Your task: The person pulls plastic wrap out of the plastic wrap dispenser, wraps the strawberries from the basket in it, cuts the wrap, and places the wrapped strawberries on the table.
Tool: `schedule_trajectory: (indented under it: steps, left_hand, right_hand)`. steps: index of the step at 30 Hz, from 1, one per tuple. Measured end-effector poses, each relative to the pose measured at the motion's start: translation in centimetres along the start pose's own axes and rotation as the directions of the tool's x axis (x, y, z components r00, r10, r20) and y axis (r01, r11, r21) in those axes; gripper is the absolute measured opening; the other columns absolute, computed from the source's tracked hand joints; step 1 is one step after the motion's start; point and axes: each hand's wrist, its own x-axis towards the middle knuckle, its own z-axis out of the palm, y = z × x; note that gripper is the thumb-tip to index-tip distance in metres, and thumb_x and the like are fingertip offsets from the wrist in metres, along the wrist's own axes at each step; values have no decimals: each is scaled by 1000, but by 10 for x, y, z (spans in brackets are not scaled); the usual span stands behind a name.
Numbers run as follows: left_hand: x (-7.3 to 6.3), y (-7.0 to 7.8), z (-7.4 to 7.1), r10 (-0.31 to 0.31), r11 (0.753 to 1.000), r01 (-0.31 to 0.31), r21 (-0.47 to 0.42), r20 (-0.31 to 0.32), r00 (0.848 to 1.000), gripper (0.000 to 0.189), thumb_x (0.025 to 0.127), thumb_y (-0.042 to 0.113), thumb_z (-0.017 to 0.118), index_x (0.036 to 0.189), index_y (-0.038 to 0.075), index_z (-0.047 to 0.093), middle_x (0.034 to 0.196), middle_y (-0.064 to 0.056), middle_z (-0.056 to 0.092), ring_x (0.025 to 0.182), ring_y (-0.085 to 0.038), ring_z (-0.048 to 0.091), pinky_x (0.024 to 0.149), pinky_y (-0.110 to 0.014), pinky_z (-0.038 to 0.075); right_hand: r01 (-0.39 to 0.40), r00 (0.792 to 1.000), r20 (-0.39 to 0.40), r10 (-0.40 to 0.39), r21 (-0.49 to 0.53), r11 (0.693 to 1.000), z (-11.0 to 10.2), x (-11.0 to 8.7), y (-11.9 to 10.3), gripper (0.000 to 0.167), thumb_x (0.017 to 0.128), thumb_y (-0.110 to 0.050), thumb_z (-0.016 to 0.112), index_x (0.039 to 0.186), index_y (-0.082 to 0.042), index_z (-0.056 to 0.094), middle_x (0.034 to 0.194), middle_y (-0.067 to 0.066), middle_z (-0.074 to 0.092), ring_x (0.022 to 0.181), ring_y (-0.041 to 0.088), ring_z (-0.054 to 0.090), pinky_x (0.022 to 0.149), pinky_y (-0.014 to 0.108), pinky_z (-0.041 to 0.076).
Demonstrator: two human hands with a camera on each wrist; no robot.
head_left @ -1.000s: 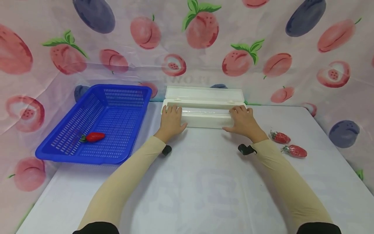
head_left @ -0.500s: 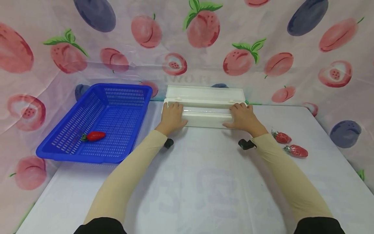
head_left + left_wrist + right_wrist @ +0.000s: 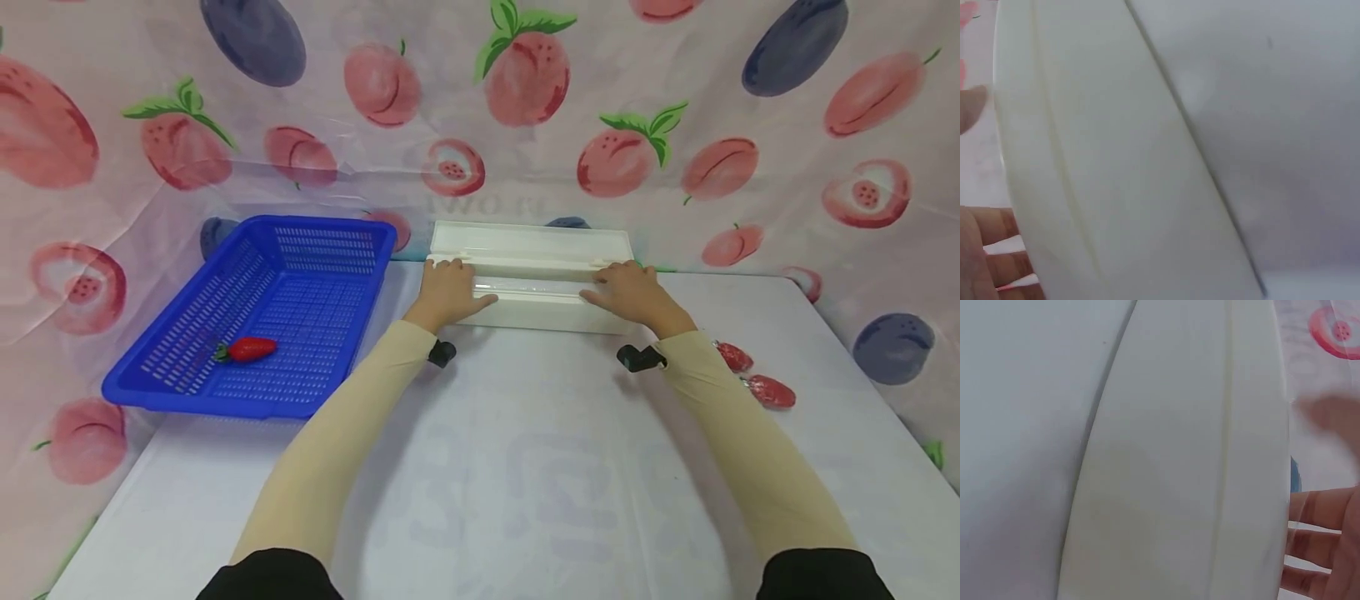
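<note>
A long white cling film dispenser (image 3: 540, 315) lies across the far part of the table, its lid (image 3: 525, 240) raised at the back. A strip of clear film (image 3: 528, 285) shows in its opening. My left hand (image 3: 448, 296) rests over the dispenser's left end, fingers forward on top and thumb stretched out inward. At the other end my right hand (image 3: 639, 298) lies the same way, thumb pointing inward over the front edge. Both wrist views are filled by the white front wall (image 3: 1116, 156), with fingers (image 3: 1313, 547) at its upper edge.
To the left stands a blue perforated basket (image 3: 217, 407) with one red strawberry (image 3: 252, 349) in it. Two strawberries with a shiny clear covering, a rear one (image 3: 735, 357) and a front one (image 3: 771, 392), lie beside the right forearm. A fruit-print cloth (image 3: 525, 158) hangs behind.
Both hands have shifted slightly forward over the dispenser. The thumbs have risen from its front wall to the upper edge. The lid stays raised.
</note>
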Motion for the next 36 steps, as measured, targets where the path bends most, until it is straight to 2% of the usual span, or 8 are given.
schedule_trajectory:
  steps: [3,6,12,18,22,26,32,36]
  left_hand:
    - [2,9,-2,-9,1000,9,13,-19,1000,65,88,66,40,110,9,62,117,-12,61,110,-32,56,98,-49,36]
    - [5,26,-5,1,999,1,32,-55,998,63,91,62,40,119,9,59,120,-13,59,113,-32,54,100,-48,36]
    - [16,71,-8,109,993,-100,64,-163,981,53,94,50,46,126,9,54,121,-9,57,116,-27,52,106,-45,33]
    - [30,97,-11,176,981,-161,105,-166,970,43,94,43,51,124,12,55,122,-6,59,115,-24,54,105,-43,35]
    - [36,101,-11,187,979,-175,107,-115,976,39,93,38,55,124,14,57,121,-5,60,116,-23,55,105,-42,35]
    - [38,97,-9,185,977,-171,125,-109,977,28,94,28,54,118,15,62,115,-4,65,111,-23,58,102,-41,38]
    - [40,91,-5,188,977,-169,130,-158,969,21,95,18,54,112,15,64,109,-3,68,105,-22,61,101,-41,40]
    - [38,88,-3,208,975,-185,126,-212,955,19,93,15,56,109,13,66,104,-3,70,101,-21,63,100,-40,41]
  right_hand:
    - [-2,999,-35,4,67,998,-1,0,0,40,94,-33,51,117,-3,63,125,19,59,115,40,49,91,63,29]
    - [12,992,-123,-1,90,996,-1,0,-1,29,91,-24,55,106,-2,66,110,17,66,105,38,53,90,62,31]
    - [44,949,-312,-36,19,999,1,-3,0,14,87,-15,64,93,-4,70,94,14,71,95,36,58,85,59,37]
    - [55,930,-363,-54,-7,998,1,-5,0,12,88,-15,64,91,-5,71,90,13,71,88,35,60,81,58,39]
    - [53,935,-351,-45,14,998,4,-6,2,12,88,-15,64,91,-5,70,89,13,71,88,34,60,82,57,39]
    - [58,935,-352,-46,23,998,5,-6,2,12,88,-15,64,92,-5,70,89,11,71,89,34,60,86,59,38]
    - [91,923,-379,-68,42,995,8,-6,2,19,84,-21,69,94,-5,68,88,10,69,91,33,59,88,58,37]
    - [102,925,-369,-88,18,995,8,-6,0,28,82,-24,72,100,-4,67,90,11,68,93,32,58,88,57,37]
